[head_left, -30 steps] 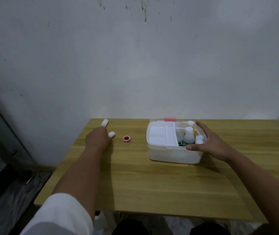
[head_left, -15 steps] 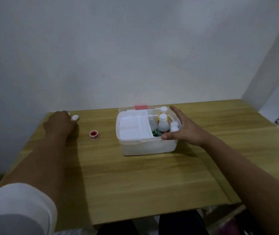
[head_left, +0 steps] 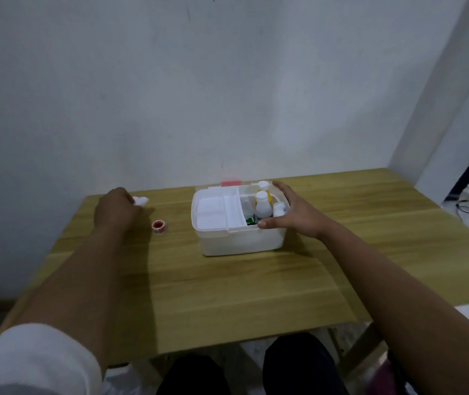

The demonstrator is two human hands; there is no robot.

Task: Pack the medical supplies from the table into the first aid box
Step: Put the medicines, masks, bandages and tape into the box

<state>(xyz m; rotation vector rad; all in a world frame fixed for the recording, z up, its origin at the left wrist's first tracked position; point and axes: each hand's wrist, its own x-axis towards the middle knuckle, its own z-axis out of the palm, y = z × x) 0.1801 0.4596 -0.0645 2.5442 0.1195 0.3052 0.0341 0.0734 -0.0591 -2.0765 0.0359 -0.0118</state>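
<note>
Gauze rolls (head_left: 141, 200), count unclear, sit clenched in the left hand (head_left: 116, 210) at the table's (head_left: 227, 295) ten o'clock; one red tape roll (head_left: 159, 226) lies just beside it. At twelve o'clock, the open right hand (head_left: 290, 213) rests on the first aid box (head_left: 236, 243), holding three white bottles (head_left: 263, 205).

White first aid box (head_left: 239, 240) open, bottles (head_left: 262, 205) upright inside; tape roll (head_left: 159, 225) left

A bare room, its kind hard to tell.

A wooden surface (head_left: 227, 295) stands against a plain, scuffed white wall (head_left: 170, 95); a cable (head_left: 466, 205) lies on the floor at right, and a white box (head_left: 239, 243) of bottles sits on the surface.
</note>
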